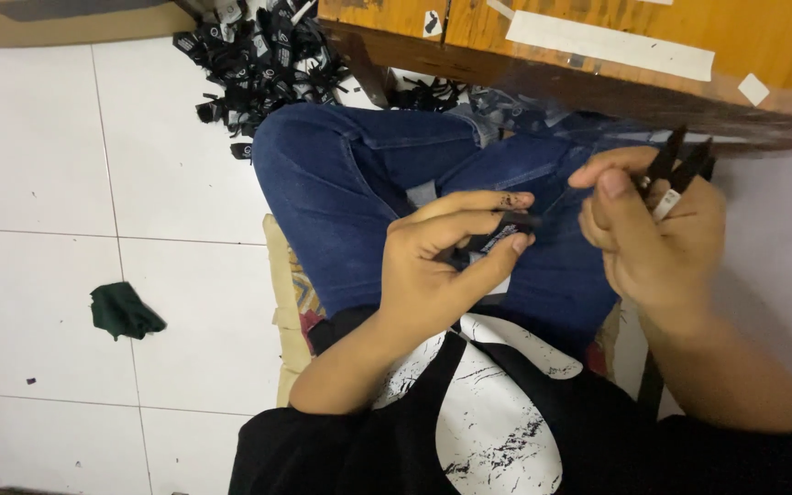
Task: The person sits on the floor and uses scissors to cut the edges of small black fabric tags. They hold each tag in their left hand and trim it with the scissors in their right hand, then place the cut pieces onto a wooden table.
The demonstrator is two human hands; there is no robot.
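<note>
Floor: white tiles (66, 165) with thin dark grout lines covered the whole left side; surface looked glossy and mostly bare.
Scrap on floor: one crumpled dark green cloth scrap (124, 310) lay alone on a tile, well apart from the person's knee.
Pile: heap of small black labels (258, 50) with white print sat on the tiles at upper centre, just beside the knee and spreading under the table edge.
Table: wooden table (598, 55), orange-brown top with a dark worn edge, ran across the upper right; strips and bits of white tape were stuck to it.
Cardboard: tan flat board (57, 20) lay at the upper left corner.
Seat: person sat on a patterned cushion (288, 293), edge showing below the thigh.
Clothing: blue jeans (359, 183) on the raised leg; black shirt (469, 431) with a cracked white print.
Left hand: left hand (442, 261) was closed in a pinch, thumb and fingers gripping a small black label (504, 231) over the lap.
Right hand: right hand (657, 234) was curled around black thread snips (680, 165), the blades pointing up toward the table edge.
Spacing: the two hands were near each other, not touching; the snips were apart from the held label.
</note>
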